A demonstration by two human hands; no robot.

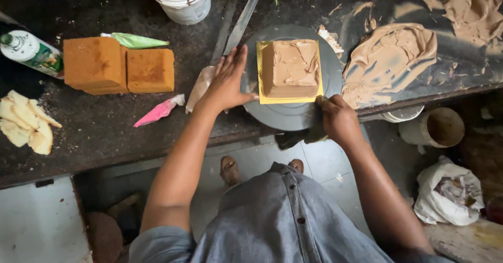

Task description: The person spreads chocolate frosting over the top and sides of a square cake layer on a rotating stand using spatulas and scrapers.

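- Brown-frosted square cake (290,68) on a yellow board (262,74) sits square to the table (105,127) edge, centred on a grey turntable (293,113) overhanging that edge.
- Left hand (226,82), fingers spread and grasping nothing, rests on the turntable's left rim.
- Right hand (339,119) appears clenched on a dark cloth (301,136) at the near rim.
- Frosting smears (387,58) crowd the right; two bare sponge blocks (118,69) lie left.

Two bare sponge blocks (118,66), one frosted cake (290,68), two piping bags (137,41)

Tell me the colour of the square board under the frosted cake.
Yellow board, seen from the head camera.
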